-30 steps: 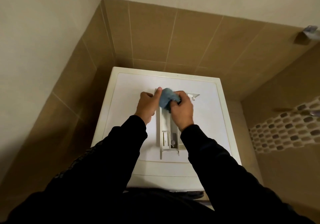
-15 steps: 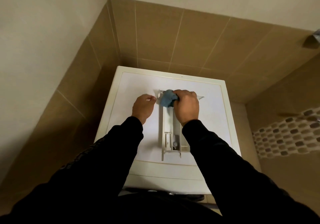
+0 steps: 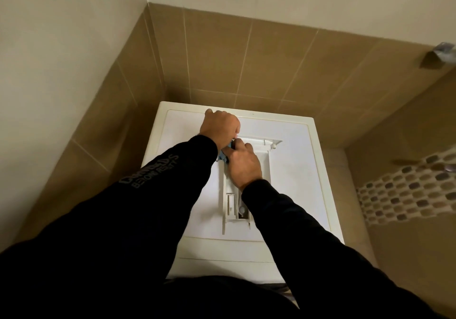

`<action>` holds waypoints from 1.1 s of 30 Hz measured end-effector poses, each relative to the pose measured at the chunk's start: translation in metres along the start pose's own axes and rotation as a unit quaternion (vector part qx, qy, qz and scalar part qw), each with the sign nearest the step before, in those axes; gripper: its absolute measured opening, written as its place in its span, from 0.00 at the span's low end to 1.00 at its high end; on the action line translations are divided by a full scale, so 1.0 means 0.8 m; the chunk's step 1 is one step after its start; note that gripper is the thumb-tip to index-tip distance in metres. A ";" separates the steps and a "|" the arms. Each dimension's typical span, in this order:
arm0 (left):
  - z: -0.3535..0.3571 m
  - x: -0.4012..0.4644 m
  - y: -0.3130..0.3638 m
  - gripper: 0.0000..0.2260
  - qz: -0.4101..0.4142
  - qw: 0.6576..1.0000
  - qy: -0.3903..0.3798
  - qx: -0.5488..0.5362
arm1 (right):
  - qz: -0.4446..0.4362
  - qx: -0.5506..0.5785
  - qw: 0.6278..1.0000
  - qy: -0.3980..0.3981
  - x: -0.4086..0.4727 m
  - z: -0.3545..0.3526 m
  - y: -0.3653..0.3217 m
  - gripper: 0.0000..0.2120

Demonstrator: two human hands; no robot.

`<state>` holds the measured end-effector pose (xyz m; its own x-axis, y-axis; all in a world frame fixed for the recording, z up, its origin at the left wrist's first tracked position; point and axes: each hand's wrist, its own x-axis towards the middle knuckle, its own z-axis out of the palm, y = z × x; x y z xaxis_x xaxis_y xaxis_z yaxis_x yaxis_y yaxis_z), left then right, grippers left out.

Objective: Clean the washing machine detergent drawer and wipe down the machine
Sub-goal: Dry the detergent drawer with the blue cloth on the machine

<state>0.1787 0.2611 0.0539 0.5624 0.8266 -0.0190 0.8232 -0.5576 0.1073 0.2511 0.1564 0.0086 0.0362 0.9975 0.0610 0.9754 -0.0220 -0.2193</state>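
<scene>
Two walls of tan tile (image 3: 271, 59) meet behind the white washing machine (image 3: 296, 170), whose top serves as the surface. The detergent drawer (image 3: 234, 195) lies flat on it, near the middle. The blue cloth (image 3: 223, 157) is pinched in the right hand (image 3: 243, 163) at the drawer's far left corner. The left hand (image 3: 219, 127), previously beside the drawer, is now clenched near the back edge; its grip cannot be told.

— What is the person wearing?
— Long black sleeves are covering both arms to the wrists, leaving the left hand (image 3: 220, 127) and right hand (image 3: 243, 164) bare.
— Any markings?
— Grey lettering is running along the left sleeve (image 3: 148, 173), too blurred to read.
</scene>
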 end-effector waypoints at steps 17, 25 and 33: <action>0.012 0.023 0.001 0.03 0.026 0.999 -0.027 0.019 | 0.014 0.210 0.977 0.025 -0.048 0.014 0.007 0.14; 0.003 0.028 0.003 0.03 0.034 0.997 -0.051 0.038 | -0.002 0.262 0.965 0.001 -0.098 -0.011 -0.001 0.11; 0.007 0.025 0.001 0.02 0.027 0.998 -0.050 0.022 | 0.035 0.267 0.949 -0.167 -0.149 -0.028 -0.004 0.13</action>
<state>0.1914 0.2770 0.0483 0.6087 0.7853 -0.1129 0.7932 -0.6052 0.0668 0.2483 0.0360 0.0237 -0.0614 0.9625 -0.2641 0.7211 -0.1402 -0.6785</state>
